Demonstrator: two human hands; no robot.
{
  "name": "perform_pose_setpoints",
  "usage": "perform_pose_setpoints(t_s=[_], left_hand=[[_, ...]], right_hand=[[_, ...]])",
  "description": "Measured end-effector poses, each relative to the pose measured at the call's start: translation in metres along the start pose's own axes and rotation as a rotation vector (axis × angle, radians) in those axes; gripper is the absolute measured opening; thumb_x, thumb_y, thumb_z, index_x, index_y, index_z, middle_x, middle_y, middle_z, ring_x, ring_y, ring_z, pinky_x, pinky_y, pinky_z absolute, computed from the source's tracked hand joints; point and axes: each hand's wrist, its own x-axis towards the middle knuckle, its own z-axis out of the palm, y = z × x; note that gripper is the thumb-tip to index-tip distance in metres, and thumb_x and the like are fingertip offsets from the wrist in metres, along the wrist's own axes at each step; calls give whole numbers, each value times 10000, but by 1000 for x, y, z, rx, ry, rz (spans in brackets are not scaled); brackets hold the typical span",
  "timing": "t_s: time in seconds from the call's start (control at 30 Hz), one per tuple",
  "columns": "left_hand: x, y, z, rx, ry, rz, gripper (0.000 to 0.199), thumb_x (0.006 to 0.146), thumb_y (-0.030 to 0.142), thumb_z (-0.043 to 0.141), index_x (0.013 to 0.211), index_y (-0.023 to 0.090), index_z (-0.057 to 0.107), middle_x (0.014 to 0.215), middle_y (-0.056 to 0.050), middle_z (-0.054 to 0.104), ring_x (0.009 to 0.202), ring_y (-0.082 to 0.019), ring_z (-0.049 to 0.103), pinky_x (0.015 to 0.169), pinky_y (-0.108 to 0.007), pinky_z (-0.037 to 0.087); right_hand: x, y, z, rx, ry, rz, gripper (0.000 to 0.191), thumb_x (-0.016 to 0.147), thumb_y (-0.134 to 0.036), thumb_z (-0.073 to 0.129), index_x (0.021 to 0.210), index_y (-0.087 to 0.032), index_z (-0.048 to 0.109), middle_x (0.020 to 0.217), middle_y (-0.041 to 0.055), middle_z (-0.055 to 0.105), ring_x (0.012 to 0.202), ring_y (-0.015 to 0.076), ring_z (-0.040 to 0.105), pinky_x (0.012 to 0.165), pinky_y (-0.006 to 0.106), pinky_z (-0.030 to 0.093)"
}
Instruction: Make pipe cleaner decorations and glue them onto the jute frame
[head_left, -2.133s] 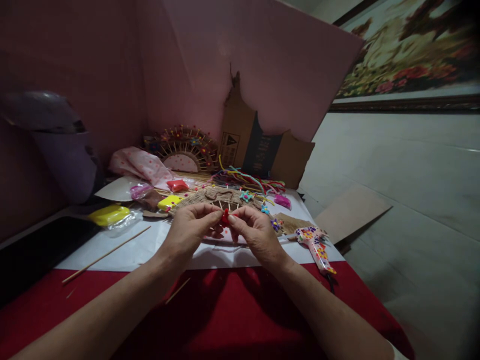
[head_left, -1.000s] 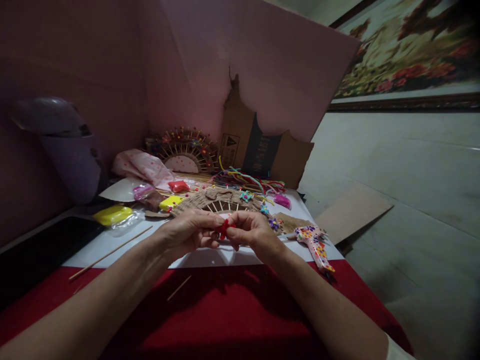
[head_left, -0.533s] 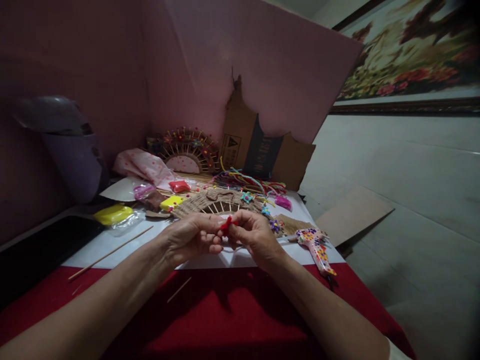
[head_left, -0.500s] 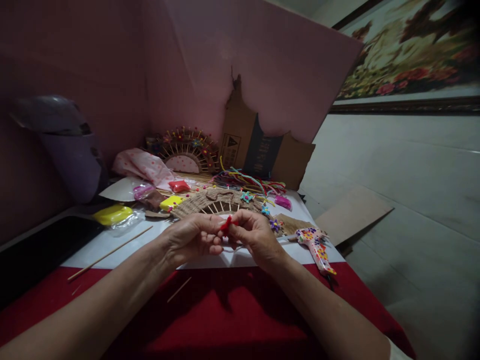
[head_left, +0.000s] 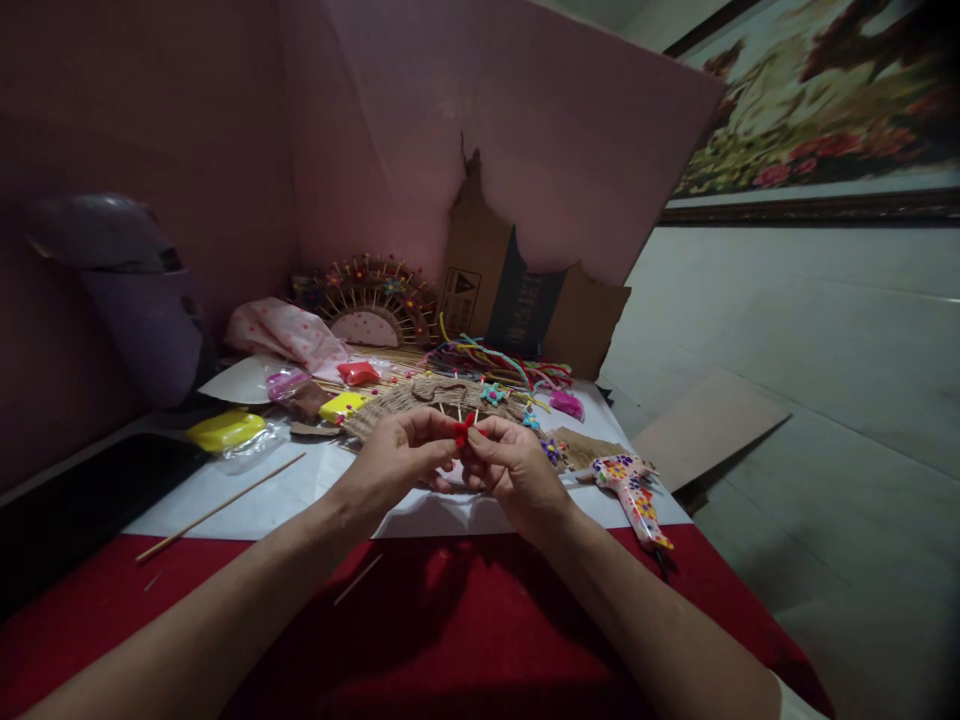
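Between my fingertips is a small fuzzy red piece [head_left: 466, 430], bent into a compact shape. My left hand [head_left: 409, 450] pinches it from the left, while my right hand [head_left: 517, 462] grips its other side with thumb and fingers. Directly behind the hands lies a woven fan-shaped piece [head_left: 405, 402] with thin sticks, a turquoise flower [head_left: 493, 394], a blue flower [head_left: 531, 419] and a purple flower [head_left: 553, 452] along it. The hands hide part of its lower middle.
A floral glue gun [head_left: 634, 495] lies at the right. Coloured fuzzy stems [head_left: 495, 358], a yellow clay pack [head_left: 225, 430] and a red pack [head_left: 358, 372] are on the table. Cut cardboard [head_left: 517, 300] stands behind. A stick [head_left: 217, 510] and a dark tray [head_left: 97, 500] lie left.
My left hand has moved up and right, and its fingers have closed in on the red piece. The red piece has shifted slightly right and up.
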Motion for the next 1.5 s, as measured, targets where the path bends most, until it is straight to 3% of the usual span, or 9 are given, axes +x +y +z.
perform_pose_setpoints(t_s=[0.27, 0.63, 0.9, 1.1, 1.33, 1.5], left_hand=[[3, -6, 4, 148, 23, 143, 168, 718, 285, 637, 764, 133, 581, 673, 11, 582, 579, -100, 537, 533, -227, 447], [1, -5, 10, 75, 23, 63, 178, 697, 290, 611, 637, 146, 526, 541, 38, 525, 461, -89, 498, 476, -230, 413], [0, 1, 9, 110, 88, 24, 186, 699, 299, 630, 645, 142, 545, 547, 25, 559, 475, -90, 511, 485, -217, 415], [2, -4, 3, -25, 34, 10, 190, 726, 303, 616, 635, 150, 548, 585, 10, 583, 512, -110, 551, 512, -237, 428], [2, -4, 5, 16, 71, 10, 204, 699, 267, 641, 574, 142, 539, 466, 36, 533, 406, -71, 464, 445, -199, 376], [2, -3, 4, 31, 57, -43, 261, 714, 375, 650, 649, 129, 594, 590, -2, 602, 510, -101, 534, 529, -242, 446]], right_hand=[[1, 3, 1, -46, -5, -56, 280, 623, -315, 750, 670, -154, 526, 546, -35, 533, 440, 72, 454, 403, 199, 367], [-3, 6, 4, -352, 95, -266, 245, 717, -344, 665, 680, -176, 491, 564, -50, 482, 465, 80, 441, 437, 214, 365], [-3, 5, 3, -339, 48, -258, 222, 705, -328, 665, 688, -173, 507, 585, -41, 515, 471, 80, 456, 450, 216, 379], [-2, 4, 1, -336, 21, -251, 346, 835, -496, 477, 732, -170, 525, 573, -24, 503, 456, 91, 457, 431, 224, 367], [-6, 6, 4, -611, 66, -397, 240, 833, -369, 538, 692, -176, 516, 612, -24, 495, 518, 94, 442, 486, 226, 357], [-5, 5, 0, -685, 111, -401, 240, 854, -345, 503, 676, -184, 501, 599, -24, 487, 538, 103, 437, 505, 233, 351]])
